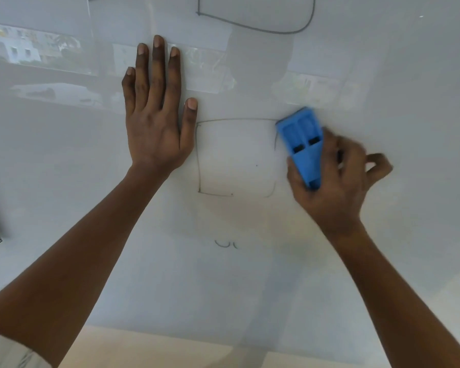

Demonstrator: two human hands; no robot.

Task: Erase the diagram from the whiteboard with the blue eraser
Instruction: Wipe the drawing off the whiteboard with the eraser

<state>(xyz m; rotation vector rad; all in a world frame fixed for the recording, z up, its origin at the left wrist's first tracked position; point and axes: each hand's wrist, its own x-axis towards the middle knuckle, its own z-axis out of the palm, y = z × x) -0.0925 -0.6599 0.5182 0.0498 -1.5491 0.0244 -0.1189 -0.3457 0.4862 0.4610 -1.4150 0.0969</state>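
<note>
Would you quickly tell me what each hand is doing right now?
Left hand: open, fingers flat on the glossy white whiteboard.
Right hand: holding the blue plastic eraser.

The shiny white whiteboard [383,62] had a thin pen-drawn square [198,160] on it. The square's right side and part of its bottom line were mostly gone. The blue plastic eraser [302,144], gripped by the right hand [337,187], pressed on the square's top right corner. A darker rounded outline [311,19] sat above the square, two small curved marks [221,244] below it.
</note>
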